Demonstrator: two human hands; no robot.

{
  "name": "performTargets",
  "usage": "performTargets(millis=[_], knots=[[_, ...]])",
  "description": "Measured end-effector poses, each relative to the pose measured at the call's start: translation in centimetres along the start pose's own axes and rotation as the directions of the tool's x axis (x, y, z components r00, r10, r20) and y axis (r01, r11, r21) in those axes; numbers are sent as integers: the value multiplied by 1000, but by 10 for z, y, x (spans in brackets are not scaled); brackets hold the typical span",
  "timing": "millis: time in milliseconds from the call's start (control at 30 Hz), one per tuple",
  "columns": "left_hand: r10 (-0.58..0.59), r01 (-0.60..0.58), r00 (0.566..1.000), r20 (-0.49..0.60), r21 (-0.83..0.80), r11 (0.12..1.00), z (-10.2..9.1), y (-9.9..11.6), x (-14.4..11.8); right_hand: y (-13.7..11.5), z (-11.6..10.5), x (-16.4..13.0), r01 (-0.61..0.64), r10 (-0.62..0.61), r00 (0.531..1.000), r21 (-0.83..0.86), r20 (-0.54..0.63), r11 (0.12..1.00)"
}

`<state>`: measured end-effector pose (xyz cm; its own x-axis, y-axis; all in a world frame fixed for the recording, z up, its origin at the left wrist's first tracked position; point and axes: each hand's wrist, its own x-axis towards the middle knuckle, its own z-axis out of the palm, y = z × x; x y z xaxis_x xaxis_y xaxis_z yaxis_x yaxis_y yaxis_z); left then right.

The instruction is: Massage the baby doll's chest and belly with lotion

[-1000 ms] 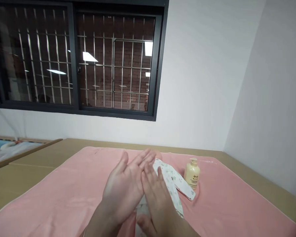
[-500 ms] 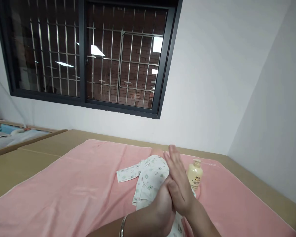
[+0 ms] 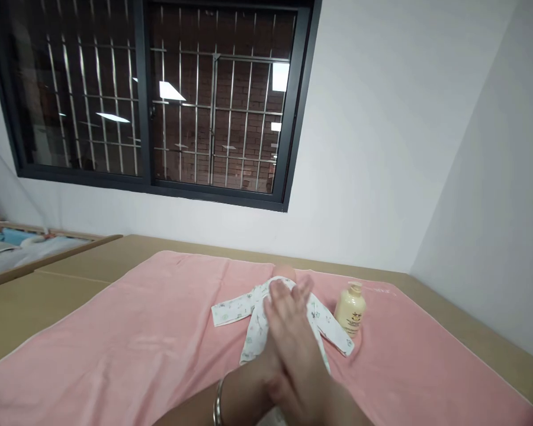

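Note:
My left hand (image 3: 254, 371) and my right hand (image 3: 293, 322) are pressed flat together, palm to palm, the right lying over the left. Neither holds anything. A metal bangle is on my left wrist. They hover just above a baby doll (image 3: 285, 273) in a white printed onesie (image 3: 231, 310), which lies on its back on a pink towel (image 3: 137, 337). Only the top of the doll's head shows past my fingers, and my hands hide its lower body. A cream pump bottle (image 3: 350, 311) stands upright on the towel just right of the doll.
The towel covers a tan surface (image 3: 48, 296) that runs to the white wall at the back and right. A wooden-framed cot (image 3: 9, 251) with bedding sits at the far left. A barred dark window (image 3: 151, 100) is above.
My joined hands slid from the doll's left side to its right and back over its chest, rubbing against each other. The view shifted slightly and uncovered the onesie's left sleeve.

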<state>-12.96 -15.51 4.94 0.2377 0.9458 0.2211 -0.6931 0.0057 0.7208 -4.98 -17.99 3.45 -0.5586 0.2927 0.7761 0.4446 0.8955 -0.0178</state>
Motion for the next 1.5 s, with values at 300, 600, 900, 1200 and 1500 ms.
performTargets(millis=[300,600,900,1200,1500], knots=[[10,-10,1000,-7,-22,1000,9,-15,-29,51,0,2,-222,230,962,72,-148,972],[708,-530,689,-158,557,640,-32,20,29,3,13,-11,-420,405,888,739,216,526],[474,-147,854,-216,773,618,-110,-41,112,93,4,0,-471,720,694,748,-13,467],[421,-56,895,-148,899,434,-134,-107,117,169,91,-52,-736,750,641,-147,164,661],[613,-156,790,0,967,201,-154,-117,115,175,93,-56,-670,679,723,-110,127,735]])
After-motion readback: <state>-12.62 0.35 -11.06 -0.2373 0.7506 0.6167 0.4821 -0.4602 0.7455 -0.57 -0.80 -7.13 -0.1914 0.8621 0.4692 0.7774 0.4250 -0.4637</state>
